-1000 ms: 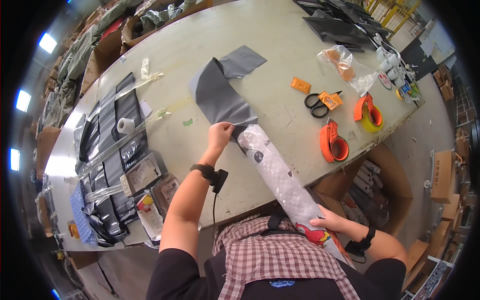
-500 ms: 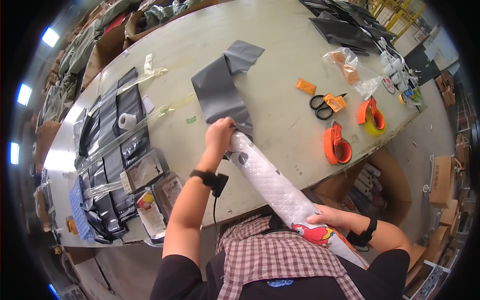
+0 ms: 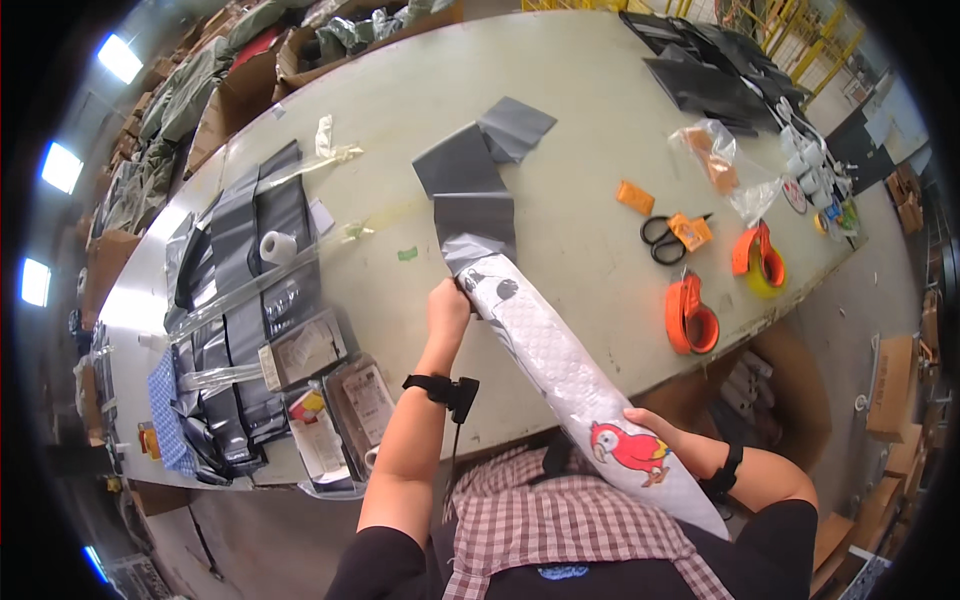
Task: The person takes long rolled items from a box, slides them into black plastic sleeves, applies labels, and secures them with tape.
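Holds a long white roll (image 3: 556, 360) slantwise across the near edge of a pale table (image 3: 370, 295), aiming the far end up-left to meet folded grey plastic (image 3: 473, 217) and running the near end down-right past the checked apron (image 3: 570, 515). Faces orange tape dispensers (image 3: 680, 312) and black scissors (image 3: 661, 240) on the right, dark plastic packs (image 3: 280, 205) on the left, with cartons (image 3: 240, 112) beyond. Curls the left hand (image 3: 448, 310) closed at the roll's far left edge; cannot tell on what. Grips the near part with the right hand (image 3: 662, 428), laying the thumb beside the printed red parrot (image 3: 628, 447).
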A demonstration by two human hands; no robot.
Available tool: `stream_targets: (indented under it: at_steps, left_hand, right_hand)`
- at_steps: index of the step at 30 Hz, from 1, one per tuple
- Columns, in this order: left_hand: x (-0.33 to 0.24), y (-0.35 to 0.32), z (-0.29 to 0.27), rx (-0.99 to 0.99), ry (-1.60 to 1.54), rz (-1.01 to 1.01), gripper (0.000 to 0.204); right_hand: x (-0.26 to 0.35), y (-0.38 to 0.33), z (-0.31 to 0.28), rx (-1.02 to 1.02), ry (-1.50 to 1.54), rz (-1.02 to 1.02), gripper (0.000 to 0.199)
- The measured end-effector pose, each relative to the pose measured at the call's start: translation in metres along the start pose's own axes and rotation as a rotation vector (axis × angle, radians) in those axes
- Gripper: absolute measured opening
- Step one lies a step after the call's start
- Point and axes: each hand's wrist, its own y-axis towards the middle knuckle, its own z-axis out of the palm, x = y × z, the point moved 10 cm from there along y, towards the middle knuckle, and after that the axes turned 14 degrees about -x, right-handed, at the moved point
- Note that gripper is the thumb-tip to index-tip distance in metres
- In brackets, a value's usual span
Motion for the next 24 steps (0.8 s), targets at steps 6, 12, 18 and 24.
stream_targets:
  at_steps: [6, 12, 18, 24]
  left_hand:
    - [0.025, 0.095, 0.025, 0.062, 0.125, -0.084, 0.028]
    - [0.052, 0.094, -0.007, 0.016, 0.202, 0.042, 0.024]
    - [0.038, 0.101, 0.002, -0.053, 0.191, 0.03, 0.02]
    - [0.064, 0.06, -0.002, 0.172, 0.135, 0.005, 0.021]
  right_hand:
    - [0.12, 0.113, 0.077, 0.011, -0.33, -0.448, 0.06]
    - [0.19, 0.14, 0.123, -0.426, -1.551, -1.061, 0.05]
    - [0.354, 0.233, 0.184, -0.502, -1.22, -1.265, 0.026]
    - [0.257, 0.185, 0.192, -0.491, -1.88, -1.684, 0.011]
